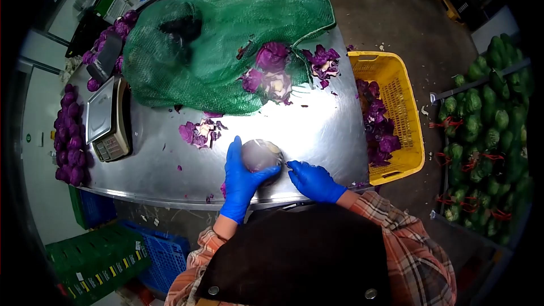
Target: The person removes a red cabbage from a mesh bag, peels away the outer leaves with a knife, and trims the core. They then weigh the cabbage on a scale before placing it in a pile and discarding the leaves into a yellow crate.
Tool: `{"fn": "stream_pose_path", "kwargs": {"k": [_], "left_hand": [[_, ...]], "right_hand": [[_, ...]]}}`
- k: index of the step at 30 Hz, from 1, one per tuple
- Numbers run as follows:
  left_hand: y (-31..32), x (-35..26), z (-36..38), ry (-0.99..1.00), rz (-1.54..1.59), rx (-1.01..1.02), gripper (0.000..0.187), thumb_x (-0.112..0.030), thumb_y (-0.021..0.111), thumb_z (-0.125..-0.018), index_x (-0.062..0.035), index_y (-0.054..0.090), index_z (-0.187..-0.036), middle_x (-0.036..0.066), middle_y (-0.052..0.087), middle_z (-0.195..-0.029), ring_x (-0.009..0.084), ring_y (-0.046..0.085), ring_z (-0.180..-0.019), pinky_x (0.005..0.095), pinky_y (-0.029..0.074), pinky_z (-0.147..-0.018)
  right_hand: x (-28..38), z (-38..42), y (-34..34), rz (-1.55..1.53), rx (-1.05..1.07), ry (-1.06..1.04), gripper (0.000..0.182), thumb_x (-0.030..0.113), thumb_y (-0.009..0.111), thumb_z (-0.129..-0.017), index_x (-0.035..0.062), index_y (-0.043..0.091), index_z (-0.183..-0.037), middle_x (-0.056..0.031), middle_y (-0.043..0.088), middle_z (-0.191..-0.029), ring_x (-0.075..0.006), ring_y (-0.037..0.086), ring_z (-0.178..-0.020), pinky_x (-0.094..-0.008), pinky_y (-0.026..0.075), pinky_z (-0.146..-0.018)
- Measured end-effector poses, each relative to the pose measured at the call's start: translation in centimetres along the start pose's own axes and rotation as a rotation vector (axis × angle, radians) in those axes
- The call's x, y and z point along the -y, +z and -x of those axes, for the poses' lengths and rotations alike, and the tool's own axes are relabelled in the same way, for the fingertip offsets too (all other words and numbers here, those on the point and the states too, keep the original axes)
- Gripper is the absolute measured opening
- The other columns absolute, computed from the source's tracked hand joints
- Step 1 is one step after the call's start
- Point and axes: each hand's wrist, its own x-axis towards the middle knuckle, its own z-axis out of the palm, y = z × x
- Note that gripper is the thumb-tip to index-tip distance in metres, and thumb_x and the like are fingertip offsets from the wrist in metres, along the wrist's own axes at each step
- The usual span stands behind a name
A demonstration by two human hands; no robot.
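A round red cabbage [262, 156] rests on the steel table near its front edge, its top pale with glare. My left hand [241, 177], in a blue glove, is curved around the cabbage's left and front side, thumb and fingers pressed on it. Just right of the cabbage is my right hand [315, 180], also gloved in blue, with its fingers closed in a pinch. Whatever it may hold is too small to make out. Cut purple outer leaves [201, 132] lie beyond my left hand.
A green mesh bag [215, 39] covers the table's far part, with cabbage pieces [273, 56] by its opening. A scale [110, 122] and stacked red cabbages [71, 136] stand left. At right, a yellow crate [416, 136] holds purple leaves, and green vegetables [487, 130] fill a rack.
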Motion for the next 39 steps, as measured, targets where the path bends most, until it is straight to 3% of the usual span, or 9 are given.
{"fn": "stream_pose_path", "kwargs": {"k": [3, 4, 19, 23, 24, 27, 30, 34, 39], "left_hand": [[-0.2, -1.0, -0.3, -0.054, -0.063, 0.019, 0.112, -0.040, 0.089, -0.056, 0.0062, 0.029, -0.139, 0.026, 0.041, -0.135, 0.0372, 0.046, -0.122, 0.0426, 0.040, -0.102], [-0.3, -1.3, -0.4, -0.051, -0.074, 0.025, 0.112, -0.041, 0.088, -0.056, 0.0070, 0.029, -0.139, 0.026, 0.042, -0.134, 0.0376, 0.046, -0.122, 0.0431, 0.040, -0.102], [0.7, -3.0, -0.7, 0.081, -0.272, 0.020, 0.109, -0.036, 0.089, -0.058, 0.0076, 0.030, -0.139, 0.025, 0.049, -0.126, 0.0326, 0.055, -0.111, 0.0414, 0.047, -0.093], [0.4, -1.7, 0.8, 0.137, -0.083, 0.032, 0.111, -0.029, 0.089, -0.059, 0.0035, 0.024, -0.143, 0.021, 0.044, -0.132, 0.0309, 0.048, -0.118, 0.0422, 0.042, -0.099], [0.4, -1.1, 0.8, 0.076, 0.142, 0.015, 0.111, -0.028, 0.089, -0.059, 0.0027, 0.023, -0.143, 0.021, 0.041, -0.134, 0.0308, 0.045, -0.121, 0.0413, 0.040, -0.102], [1.9, 1.0, 0.9, 0.099, 0.493, -0.070, 0.110, -0.019, 0.088, -0.060, -0.0013, 0.020, -0.145, 0.015, 0.034, -0.140, 0.0253, 0.039, -0.128, 0.0370, 0.037, -0.106], [2.6, 0.5, -0.3, 0.083, 0.764, -0.064, 0.103, -0.020, 0.085, -0.067, -0.0027, 0.020, -0.145, 0.014, 0.033, -0.141, 0.0241, 0.039, -0.127, 0.0356, 0.037, -0.106], [1.0, -1.2, -2.9, 0.046, 0.480, 0.056, 0.097, -0.020, 0.081, -0.071, -0.0046, 0.022, -0.146, 0.014, 0.035, -0.139, 0.0233, 0.041, -0.124, 0.0356, 0.038, -0.103], [1.1, 0.2, -3.3, 0.048, 0.353, 0.248, 0.099, -0.020, 0.082, -0.071, -0.0029, 0.021, -0.147, 0.015, 0.043, -0.132, 0.0240, 0.046, -0.121, 0.0368, 0.040, -0.102]], "right_hand": [[1.1, -0.2, -1.3, 0.079, 0.059, -0.004, 0.029, 0.024, 0.048, -0.094, 0.0074, 0.052, -0.117, -0.0174, 0.063, -0.081, -0.0354, 0.063, -0.066, -0.0465, 0.051, -0.059], [1.1, -0.2, -1.1, 0.089, -0.100, -0.135, 0.013, 0.015, 0.051, -0.089, 0.0058, 0.050, -0.099, -0.0136, 0.059, -0.070, -0.0309, 0.060, -0.054, -0.0420, 0.048, -0.047], [-2.1, -3.1, 2.6, 0.036, 0.057, 0.222, 0.012, 0.012, 0.044, -0.090, 0.0038, 0.048, -0.098, -0.0196, 0.063, -0.077, -0.0376, 0.063, -0.065, -0.0479, 0.049, -0.056], [-4.2, -4.7, 3.8, 0.038, 0.120, 0.191, 0.018, 0.017, 0.045, -0.092, 0.0021, 0.047, -0.102, -0.0220, 0.061, -0.073, -0.0353, 0.062, -0.058, -0.0447, 0.050, -0.051], [-1.1, -5.8, -0.5, -0.557, 0.349, 0.568, 0.026, 0.019, 0.045, -0.094, 0.0050, 0.048, -0.116, -0.0151, 0.057, -0.067, -0.0242, 0.058, -0.047, -0.0363, 0.048, -0.041], [-1.4, -5.7, -1.5, -1.056, 0.297, 0.617, 0.039, 0.017, 0.045, -0.094, 0.0105, 0.044, -0.133, -0.0074, 0.054, -0.066, -0.0139, 0.051, -0.042, -0.0278, 0.045, -0.035], [-1.2, -5.7, -4.3, -1.018, 0.234, 0.475, 0.056, 0.018, 0.049, -0.094, 0.0152, 0.030, -0.146, -0.0090, 0.061, -0.090, -0.0106, 0.049, -0.042, -0.0265, 0.046, -0.038], [-0.6, -5.0, -5.2, -0.909, 0.111, 0.422, 0.064, 0.028, 0.049, -0.096, 0.0158, 0.017, -0.150, -0.0153, 0.060, -0.114, -0.0111, 0.050, -0.044, -0.0254, 0.046, -0.039], [1.6, -2.6, -4.0, -0.766, 0.042, 0.432, 0.064, 0.034, 0.046, -0.098, 0.0201, 0.013, -0.151, -0.0116, 0.062, -0.091, -0.0112, 0.050, -0.042, -0.0276, 0.045, -0.039]]}}
